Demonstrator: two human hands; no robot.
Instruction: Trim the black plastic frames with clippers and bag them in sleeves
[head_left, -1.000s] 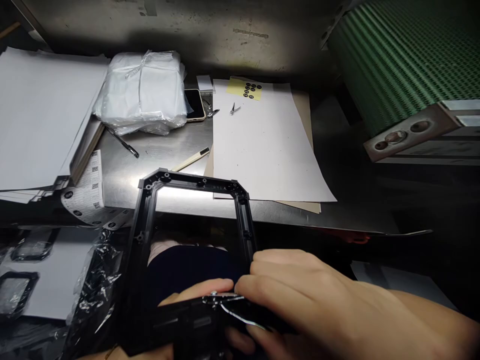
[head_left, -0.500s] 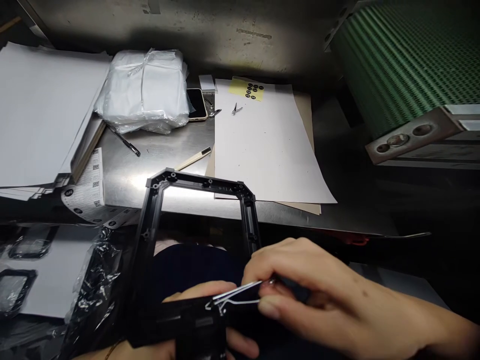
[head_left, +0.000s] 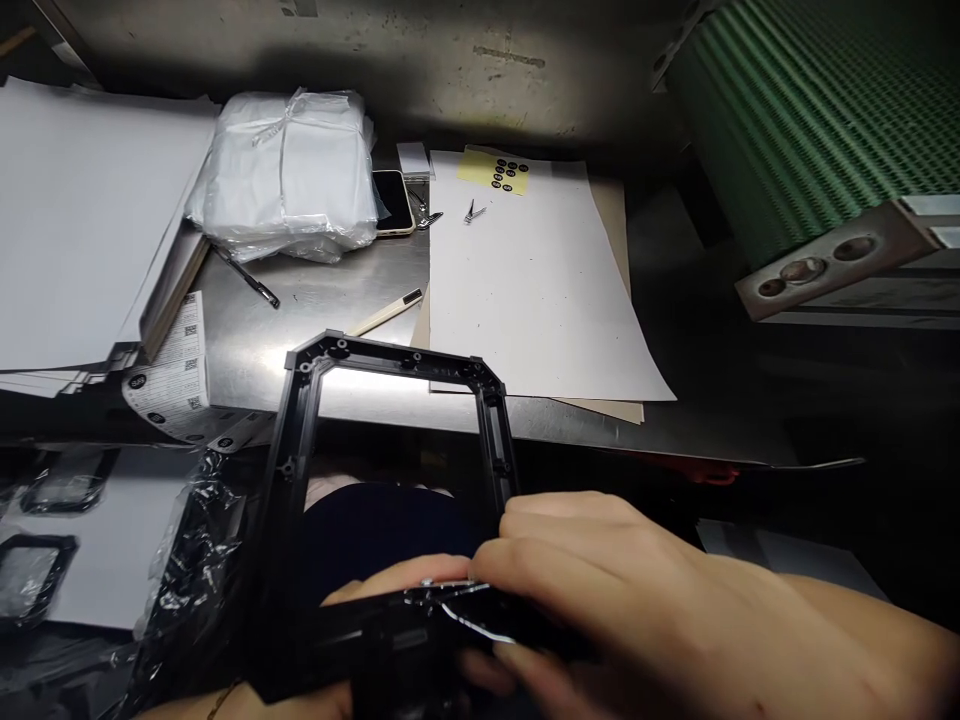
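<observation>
A black plastic frame (head_left: 390, 352) with screw bosses around its inner edge is held up in front of my lap. My left hand (head_left: 405, 577) grips its near, lower bar; fingers show behind the bar and part of the hand below it. Silver nail clippers (head_left: 474, 625) are in my right hand (head_left: 607, 590), pinched between thumb and fingers. Their jaws touch or lie very near the top of the lower bar, and the levers stand apart. The dark bar hides exactly what the jaws meet.
On the metal bench (head_left: 315, 310) are white paper (head_left: 532, 290), other clippers (head_left: 472, 212), a yellow sticker sheet (head_left: 480, 172), a phone (head_left: 394, 200), wrapped bags (head_left: 289, 180), a pen (head_left: 251, 282) and a cutter (head_left: 386, 312). Bagged frames (head_left: 37, 580) lie left; a green conveyor (head_left: 817, 120) stands right.
My right hand has moved left and closer over the frame, and the clippers have turned, with the lower lever now slanting down to the right. The frame has barely shifted.
</observation>
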